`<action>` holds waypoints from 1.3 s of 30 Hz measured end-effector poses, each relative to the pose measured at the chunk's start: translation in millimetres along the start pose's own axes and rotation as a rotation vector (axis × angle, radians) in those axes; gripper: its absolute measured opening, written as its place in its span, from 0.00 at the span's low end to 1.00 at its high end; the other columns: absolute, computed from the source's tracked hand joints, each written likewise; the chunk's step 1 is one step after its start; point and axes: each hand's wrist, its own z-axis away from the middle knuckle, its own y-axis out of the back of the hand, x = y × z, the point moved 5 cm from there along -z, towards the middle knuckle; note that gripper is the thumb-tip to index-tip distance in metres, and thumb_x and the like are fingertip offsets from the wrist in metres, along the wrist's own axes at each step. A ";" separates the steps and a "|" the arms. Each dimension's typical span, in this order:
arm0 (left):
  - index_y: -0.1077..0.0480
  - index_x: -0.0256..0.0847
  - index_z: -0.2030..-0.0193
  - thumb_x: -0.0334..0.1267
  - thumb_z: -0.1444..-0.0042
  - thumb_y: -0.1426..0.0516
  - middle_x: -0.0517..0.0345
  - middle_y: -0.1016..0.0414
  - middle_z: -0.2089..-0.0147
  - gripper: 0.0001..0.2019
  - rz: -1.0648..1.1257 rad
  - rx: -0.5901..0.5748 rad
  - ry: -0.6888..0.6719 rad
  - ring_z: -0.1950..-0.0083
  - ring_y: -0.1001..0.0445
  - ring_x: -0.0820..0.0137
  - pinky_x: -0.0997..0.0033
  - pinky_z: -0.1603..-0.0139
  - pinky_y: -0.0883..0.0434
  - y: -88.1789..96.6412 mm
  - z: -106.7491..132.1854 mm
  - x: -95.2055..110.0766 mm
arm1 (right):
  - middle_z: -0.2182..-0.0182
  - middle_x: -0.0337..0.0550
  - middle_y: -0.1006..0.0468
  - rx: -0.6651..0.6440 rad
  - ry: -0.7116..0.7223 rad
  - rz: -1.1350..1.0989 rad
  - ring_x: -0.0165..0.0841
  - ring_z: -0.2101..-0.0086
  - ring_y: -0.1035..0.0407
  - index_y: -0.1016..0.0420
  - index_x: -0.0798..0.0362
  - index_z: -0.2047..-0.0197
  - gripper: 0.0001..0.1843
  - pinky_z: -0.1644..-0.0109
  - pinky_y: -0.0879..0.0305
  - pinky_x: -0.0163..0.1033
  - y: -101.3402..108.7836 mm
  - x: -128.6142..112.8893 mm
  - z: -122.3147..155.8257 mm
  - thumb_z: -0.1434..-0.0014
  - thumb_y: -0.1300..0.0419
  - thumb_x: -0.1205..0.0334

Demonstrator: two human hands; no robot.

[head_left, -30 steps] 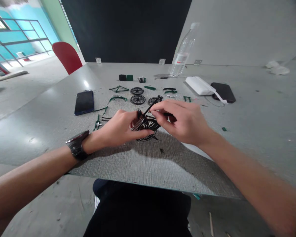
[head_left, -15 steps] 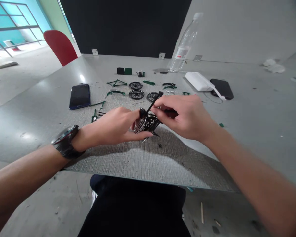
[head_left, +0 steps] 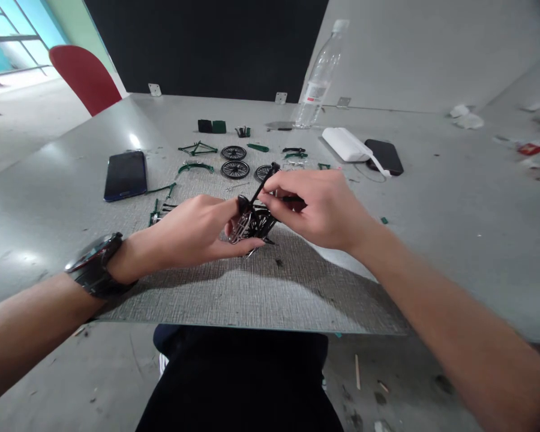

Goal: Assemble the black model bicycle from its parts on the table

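Note:
Just above the near part of the table, a small black model bicycle (head_left: 253, 227) with spoked wheels and a silver wire rack is held between both hands. My left hand (head_left: 195, 228), wearing a black watch (head_left: 96, 264), grips it from the left, thumb along its lower side. From the right, my right hand (head_left: 319, 207) pinches at a slanting black bar (head_left: 261, 183) on the bicycle's upper part. A dark piece shows under the curled right fingers; its kind is hidden. Behind the hands lie loose spoked wheels (head_left: 235, 170), a green frame (head_left: 198, 148) and a green curved mudguard (head_left: 195, 167).
A phone (head_left: 126, 174) lies at left. At the back stand a clear bottle (head_left: 317, 84) and two dark little boxes (head_left: 212, 126). A white power bank (head_left: 345, 144) and a black phone-like slab (head_left: 385, 157) lie right. A tiny green piece (head_left: 384, 220) sits beyond my right wrist.
The whole view has shifted, so table and hands appear further left. Both hands keep their grip on the model bicycle, with little visible change in finger position.

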 end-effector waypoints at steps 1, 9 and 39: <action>0.34 0.39 0.66 0.55 0.38 0.42 0.60 0.30 0.73 0.19 0.001 -0.001 -0.001 0.77 0.34 0.72 0.69 0.75 0.39 0.2 -0.1 0.0 | 0.76 0.35 0.27 0.002 0.002 -0.001 0.26 0.76 0.38 0.26 0.54 0.63 0.07 0.71 0.45 0.35 0.5 0.0 0.1 0.33 0.43 0.64; 0.35 0.40 0.66 0.55 0.38 0.42 0.62 0.32 0.75 0.19 -0.011 -0.004 -0.001 0.78 0.36 0.73 0.69 0.76 0.41 1.1 -1.2 0.6 | 0.75 0.35 0.26 -0.029 -0.026 0.003 0.27 0.76 0.37 0.26 0.53 0.62 0.06 0.69 0.43 0.35 -1.0 0.5 0.3 0.34 0.43 0.64; 0.33 0.40 0.61 0.59 0.38 0.45 0.60 0.32 0.75 0.21 -0.035 -0.075 -0.019 0.78 0.34 0.71 0.69 0.76 0.41 0.4 0.0 1.4 | 0.78 0.35 0.29 -0.126 -0.095 0.000 0.28 0.77 0.39 0.26 0.52 0.65 0.11 0.68 0.43 0.38 -0.3 4.2 -1.9 0.32 0.45 0.61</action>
